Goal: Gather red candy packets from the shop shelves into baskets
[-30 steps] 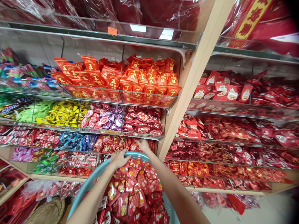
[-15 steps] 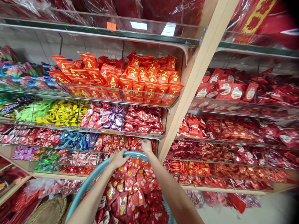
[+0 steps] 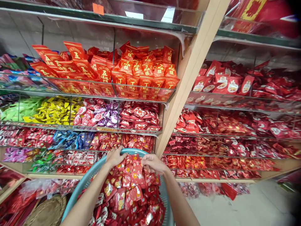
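A blue-green plastic basket (image 3: 70, 201), full of red wrapped candies (image 3: 130, 197), fills the lower middle of the head view. My left hand (image 3: 115, 156) is closed over the basket's far rim, its thumb on the inner side by the candies. Inside the far right part of the basket, my right hand (image 3: 154, 162) has its fingers curled and pinched at a red candy packet (image 3: 137, 171) on top of the heap. Just beyond the rim, a shelf compartment holds similar red candies with orange prints (image 3: 138, 142).
Glass-fronted shelves with divided compartments rise ahead, holding orange-red packets (image 3: 147, 70), yellow candies (image 3: 55, 110) and blue ones (image 3: 67, 139). A slanting wooden post (image 3: 185, 81) separates the left and right shelves. A woven basket (image 3: 47, 212) sits low at left.
My right hand has come back from the shelf compartment down to the candies in the basket. My left hand stays on the rim. The view has shifted slightly.
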A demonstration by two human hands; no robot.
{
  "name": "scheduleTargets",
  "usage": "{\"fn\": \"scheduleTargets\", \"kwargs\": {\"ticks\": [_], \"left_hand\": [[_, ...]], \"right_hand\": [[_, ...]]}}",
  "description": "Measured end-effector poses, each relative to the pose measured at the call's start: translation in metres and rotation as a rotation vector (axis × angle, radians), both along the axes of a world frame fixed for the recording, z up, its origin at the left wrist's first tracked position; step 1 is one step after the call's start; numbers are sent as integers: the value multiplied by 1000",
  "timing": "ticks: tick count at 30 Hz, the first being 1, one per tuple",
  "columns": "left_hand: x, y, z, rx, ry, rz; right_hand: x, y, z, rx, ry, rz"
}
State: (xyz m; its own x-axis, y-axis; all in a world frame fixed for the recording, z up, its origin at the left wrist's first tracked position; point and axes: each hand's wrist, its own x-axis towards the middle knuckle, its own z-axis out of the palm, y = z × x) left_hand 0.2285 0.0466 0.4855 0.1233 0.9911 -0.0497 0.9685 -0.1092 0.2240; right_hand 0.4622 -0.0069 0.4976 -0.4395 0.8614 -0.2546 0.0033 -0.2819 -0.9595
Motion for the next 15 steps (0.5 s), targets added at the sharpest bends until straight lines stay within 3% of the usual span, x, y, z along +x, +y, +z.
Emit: {"fn": "scheduleTargets", "kwargs": {"ticks": [5, 15], "left_hand": [[2, -2, 2, -9, 7, 7], [0, -3, 0, -7, 15, 7]], "right_hand": [[-1, -12, 4, -38, -86, 69], [-4, -9, -25, -101, -142, 335]]}}
